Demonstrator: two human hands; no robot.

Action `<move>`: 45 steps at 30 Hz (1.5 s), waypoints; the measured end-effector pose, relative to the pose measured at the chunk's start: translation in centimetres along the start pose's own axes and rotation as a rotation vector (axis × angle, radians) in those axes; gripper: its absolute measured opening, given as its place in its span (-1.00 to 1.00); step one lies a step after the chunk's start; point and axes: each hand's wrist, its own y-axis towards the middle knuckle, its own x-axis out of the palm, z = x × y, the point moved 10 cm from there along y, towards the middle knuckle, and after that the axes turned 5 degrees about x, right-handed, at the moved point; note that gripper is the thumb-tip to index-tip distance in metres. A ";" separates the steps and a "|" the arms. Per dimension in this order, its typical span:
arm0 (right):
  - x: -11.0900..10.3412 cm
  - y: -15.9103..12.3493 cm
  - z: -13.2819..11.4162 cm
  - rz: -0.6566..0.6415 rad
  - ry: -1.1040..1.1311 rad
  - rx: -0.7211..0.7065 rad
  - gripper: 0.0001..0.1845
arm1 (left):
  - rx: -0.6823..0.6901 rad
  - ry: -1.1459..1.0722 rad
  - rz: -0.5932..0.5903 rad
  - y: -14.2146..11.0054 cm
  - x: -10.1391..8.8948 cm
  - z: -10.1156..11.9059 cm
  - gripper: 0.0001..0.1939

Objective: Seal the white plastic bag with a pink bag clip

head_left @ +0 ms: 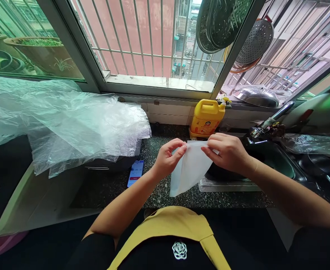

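A thin white translucent sheet [192, 165] hangs between my two hands over the counter, its lower part tapering toward the left. I cannot tell whether it is a flat piece or a bag. My left hand [170, 155] pinches its upper left edge between thumb and fingers. At the upper right edge my right hand [226, 152] also grips it, with the fingers curled over the top. Behind the sheet stands a yellow jug [206, 118] with a pump top, close to the wall.
A phone [135, 173] showing a timer lies on the speckled counter [156, 195]. Clear plastic sheeting [86, 127] covers things at left. On the right are a sink [278, 165], a faucet [274, 118] and a dark pan [320, 165]. Colanders [254, 41] hang by the barred window.
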 end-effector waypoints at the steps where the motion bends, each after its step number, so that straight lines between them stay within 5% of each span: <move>1: 0.0 0.0 0.0 0.001 0.000 0.002 -0.59 | 0.017 0.022 -0.002 0.0 0.1 0.2 -0.61; 12: -0.1 -0.5 -1.2 -0.131 0.199 -0.218 -0.82 | 0.064 0.049 0.078 0.4 -2.6 -0.1 -0.72; 16: -0.3 -0.9 -1.3 -0.127 0.216 -0.247 -0.76 | 0.090 0.108 0.063 0.5 -3.3 0.0 -0.78; 21: -0.7 0.0 -0.8 -0.103 0.297 -0.129 -0.87 | 0.166 0.256 0.056 0.3 -2.6 1.2 -0.83; 24: -0.5 1.2 -0.5 -0.064 0.307 0.013 -0.75 | 0.247 0.338 0.033 0.2 -1.1 2.4 -0.84; 30: 2.4 2.7 -1.5 -0.266 0.162 0.060 -0.77 | 0.292 0.273 0.024 0.3 -0.8 2.8 -0.84; 35: 0.0 2.8 0.6 -0.159 0.194 0.096 -0.75 | 0.308 0.106 0.080 -3.3 -4.2 0.7 -0.53; 39: -1.3 2.7 2.5 -0.131 0.229 0.139 -0.66 | 0.207 0.323 -0.147 -8.1 -2.6 -4.3 -0.37; 45: -1.9 2.6 2.9 -0.140 0.238 0.108 -0.69 | 0.179 0.625 -0.012 -11.0 -3.0 -9.5 -0.83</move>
